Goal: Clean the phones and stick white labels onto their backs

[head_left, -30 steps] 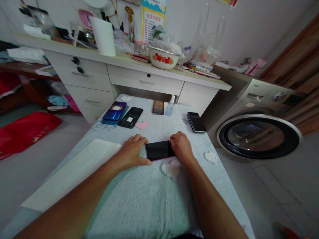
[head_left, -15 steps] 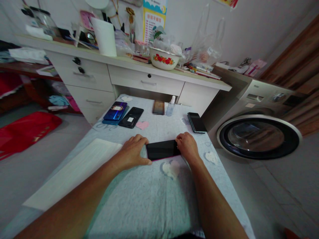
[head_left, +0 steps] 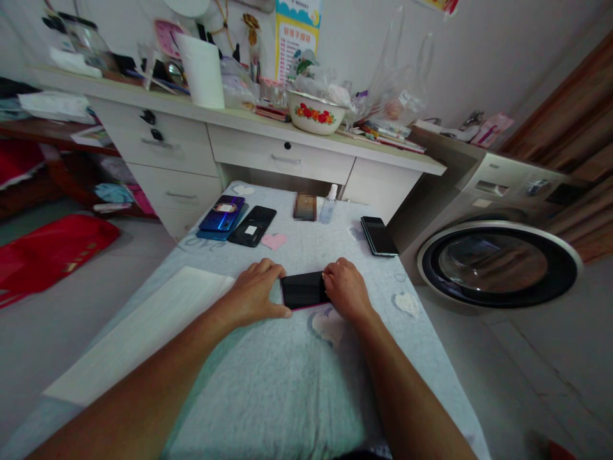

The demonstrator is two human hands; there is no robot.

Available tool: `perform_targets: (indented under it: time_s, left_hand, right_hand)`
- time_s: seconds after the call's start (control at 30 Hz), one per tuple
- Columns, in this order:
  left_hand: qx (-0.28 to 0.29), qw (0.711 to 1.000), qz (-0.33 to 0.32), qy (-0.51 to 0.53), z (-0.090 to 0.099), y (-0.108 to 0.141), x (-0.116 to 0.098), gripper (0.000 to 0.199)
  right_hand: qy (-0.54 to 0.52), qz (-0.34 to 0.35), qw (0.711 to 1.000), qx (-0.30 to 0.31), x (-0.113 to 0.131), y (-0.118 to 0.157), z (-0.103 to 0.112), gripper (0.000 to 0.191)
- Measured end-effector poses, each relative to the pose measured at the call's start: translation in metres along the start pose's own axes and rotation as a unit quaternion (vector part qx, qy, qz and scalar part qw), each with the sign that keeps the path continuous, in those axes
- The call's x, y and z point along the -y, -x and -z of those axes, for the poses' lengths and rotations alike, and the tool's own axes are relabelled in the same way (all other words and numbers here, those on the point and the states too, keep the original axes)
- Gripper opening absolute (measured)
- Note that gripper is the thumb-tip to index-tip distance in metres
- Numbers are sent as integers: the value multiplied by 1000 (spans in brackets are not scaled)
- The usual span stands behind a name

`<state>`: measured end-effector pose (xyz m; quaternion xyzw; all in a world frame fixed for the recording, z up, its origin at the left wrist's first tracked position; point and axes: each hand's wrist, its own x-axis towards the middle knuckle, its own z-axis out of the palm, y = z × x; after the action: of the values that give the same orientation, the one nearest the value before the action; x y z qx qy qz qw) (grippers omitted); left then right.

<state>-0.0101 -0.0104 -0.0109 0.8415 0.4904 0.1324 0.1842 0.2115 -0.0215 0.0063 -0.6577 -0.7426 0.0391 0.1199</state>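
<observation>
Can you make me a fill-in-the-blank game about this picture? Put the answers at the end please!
1. Between the left hand and the right hand, a phone lies with its ____ facing up.
2. The cloth heart beside the black phone is coloured ____.
3. The cap on the clear bottle is coloured ____.
4. The bowl is decorated with red and orange ____.

Missing words: screen; pink; white; flowers.

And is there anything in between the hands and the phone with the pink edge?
Nothing visible is in the way. The left hand holds the phone at its left end; the right hand covers its right end, so anything thin underneath is hidden. The spray bottle stands apart, beyond them.
</observation>
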Motion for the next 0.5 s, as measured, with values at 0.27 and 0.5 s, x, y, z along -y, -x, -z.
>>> perform_targets:
  time_s: [0.27, 0.5]
  left_hand:
    - [-3, 1000, -4, 1, 1, 1, 0, 62]
    - [-6, 1000, 1, -1, 1, 0, -2, 61]
  right_hand:
    - [-3, 74, 997, 25, 19, 4, -3, 20]
    - [-37, 148, 988, 38, 32, 8, -6, 20]
